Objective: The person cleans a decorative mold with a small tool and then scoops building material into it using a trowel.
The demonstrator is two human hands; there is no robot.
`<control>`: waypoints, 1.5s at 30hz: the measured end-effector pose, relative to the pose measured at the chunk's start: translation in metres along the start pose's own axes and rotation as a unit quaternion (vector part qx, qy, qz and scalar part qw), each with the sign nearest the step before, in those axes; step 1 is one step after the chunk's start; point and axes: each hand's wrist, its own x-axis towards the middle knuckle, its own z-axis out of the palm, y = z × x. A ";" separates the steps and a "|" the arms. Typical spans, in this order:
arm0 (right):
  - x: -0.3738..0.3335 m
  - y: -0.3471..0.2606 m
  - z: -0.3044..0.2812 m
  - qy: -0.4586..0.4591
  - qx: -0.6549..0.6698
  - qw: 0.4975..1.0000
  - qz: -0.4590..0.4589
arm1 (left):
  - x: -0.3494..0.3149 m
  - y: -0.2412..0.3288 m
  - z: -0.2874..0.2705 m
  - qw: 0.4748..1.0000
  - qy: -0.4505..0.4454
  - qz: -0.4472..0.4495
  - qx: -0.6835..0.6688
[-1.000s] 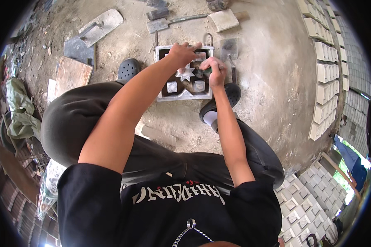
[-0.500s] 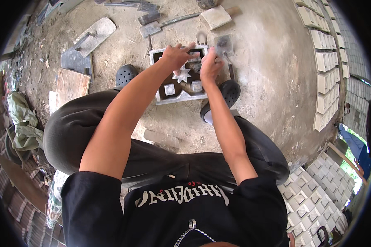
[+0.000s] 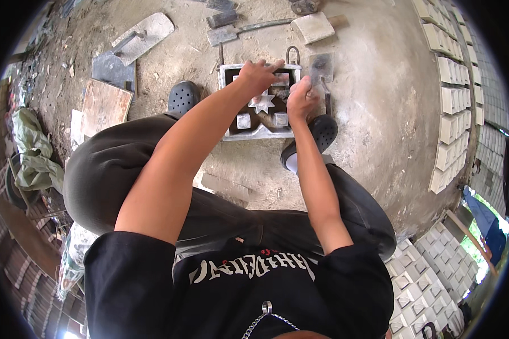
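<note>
A grey rectangular mould with an open frame lies on the ground between my feet. Inside it stand a star-shaped block, a pale cube at the near left and another cube at the near right. My left hand is over the mould's far part, its fingers stretched out toward the far rim. Closed at the mould's right edge is my right hand; what its fingers hold, if anything, I cannot make out. My hands and forearm hide part of the mould's inside.
A trowel lies right of the mould. Farther off are a long-handled tool, a pale slab and a plastering float. A wooden board lies left. Rows of cast blocks line the right side.
The mould and surrounding ground have shifted right in the picture. My left hand stays over the mould's far part, while my right hand has moved slightly outward and nearer to me.
</note>
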 end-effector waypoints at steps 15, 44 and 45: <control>-0.004 0.007 0.009 0.117 0.058 0.988 0.076 | 0.002 -0.004 -0.004 1.000 -0.010 0.002 0.004; 0.003 0.019 -0.009 -0.182 0.122 0.953 -0.208 | -0.003 -0.008 0.001 1.000 0.001 0.005 -0.030; 0.003 0.021 -0.009 -0.184 0.120 0.959 -0.178 | -0.002 -0.007 0.002 0.999 -0.016 0.013 -0.031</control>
